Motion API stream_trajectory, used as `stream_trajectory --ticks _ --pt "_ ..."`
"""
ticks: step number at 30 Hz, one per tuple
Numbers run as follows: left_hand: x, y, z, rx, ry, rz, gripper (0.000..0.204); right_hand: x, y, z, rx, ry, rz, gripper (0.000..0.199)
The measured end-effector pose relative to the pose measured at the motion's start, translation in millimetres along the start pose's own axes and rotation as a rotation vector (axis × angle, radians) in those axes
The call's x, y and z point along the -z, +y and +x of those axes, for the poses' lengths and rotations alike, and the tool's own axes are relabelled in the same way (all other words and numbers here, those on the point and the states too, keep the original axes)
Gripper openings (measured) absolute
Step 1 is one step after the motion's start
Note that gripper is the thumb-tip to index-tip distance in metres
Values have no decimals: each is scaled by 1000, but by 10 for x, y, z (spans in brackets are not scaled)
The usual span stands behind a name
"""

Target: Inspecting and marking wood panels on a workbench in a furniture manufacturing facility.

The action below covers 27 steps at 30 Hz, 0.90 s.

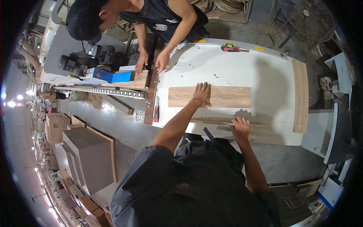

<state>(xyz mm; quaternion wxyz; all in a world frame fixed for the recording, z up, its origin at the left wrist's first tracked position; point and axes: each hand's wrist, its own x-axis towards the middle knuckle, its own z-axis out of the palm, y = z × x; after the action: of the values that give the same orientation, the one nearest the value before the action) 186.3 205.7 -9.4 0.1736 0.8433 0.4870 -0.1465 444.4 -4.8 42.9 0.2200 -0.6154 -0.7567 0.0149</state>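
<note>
Wood-grain plank, light brown, long rectangle, is lying flat across the middle of the white worktable. Going left to right: a stack of grey-brown boards is sitting on the floor at far left, flat sheets with square edges. Above it, a machine with a black motor and a blue block is standing beside the table. One red-handled tool is lying along the table's left edge.

A co-worker is leaning in from the top, both hands down: one hand on a small wood offcut, the other hand on the table corner.

The person's left hand is pressing flat on the plank, fingers spread, palm down, gripping nothing. The right hand is resting on a second, thinner strip at the table's near edge, fingers curled over it; whether they are really closing around it cannot be told.

At far right a third plank is lying crosswise, rounded ends, same grain. Count: three wood-grain pieces on the table, one offcut.
</note>
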Motion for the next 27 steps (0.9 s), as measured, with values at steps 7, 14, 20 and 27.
stream_trajectory --ticks 7,14,20,27 --pt "4 202 89 12 10 -14 128 19 -46 -125 -82 7 -71 8" --pt "-52 475 -348 -60 -4 40 148 -56 -51 -132 -44 67 -11 20" --pt "-8 686 -297 -54 -61 -26 153 -68 5 -193 -66 60 -16 21" --pt "48 925 -294 -119 152 -24 78 -70 -35 -232 -125 78 -64 35"
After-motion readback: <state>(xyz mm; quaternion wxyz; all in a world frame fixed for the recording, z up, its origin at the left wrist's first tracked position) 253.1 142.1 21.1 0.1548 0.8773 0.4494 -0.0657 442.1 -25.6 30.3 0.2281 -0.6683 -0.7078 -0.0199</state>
